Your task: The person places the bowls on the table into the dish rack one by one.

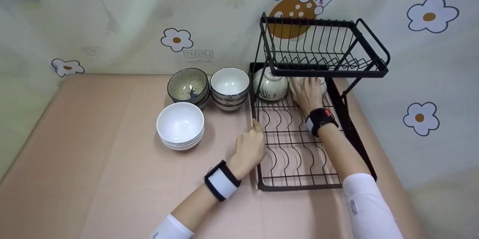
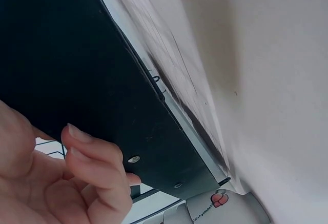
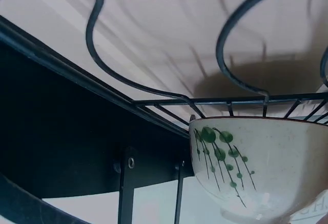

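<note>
A black two-tier dish rack [image 1: 299, 186] stands on the right, its lower wire tray holding two upturned bowls at the back. My right hand [image 1: 307, 95] reaches under the upper tier and grips the right-hand pale bowl [image 3: 246, 157], whose rim lies down on the wires. Green plant painting shows on its side. Just left of it sits the other patterned bowl [image 1: 271, 85], apart from my hand. My left hand [image 1: 250, 149] holds the rack's left edge, with curled fingers [image 2: 97, 172] against the dark side panel [image 2: 102, 80].
Left of the rack stand a stack of white bowls [image 1: 180, 125], a stack of speckled grey-green bowls [image 1: 188, 85] and a stack of white-lined patterned bowls [image 1: 229, 82]. The upper tier [image 1: 310, 52] overhangs the rear of the lower tray. A printed cloth [image 1: 123, 18] hangs behind the table.
</note>
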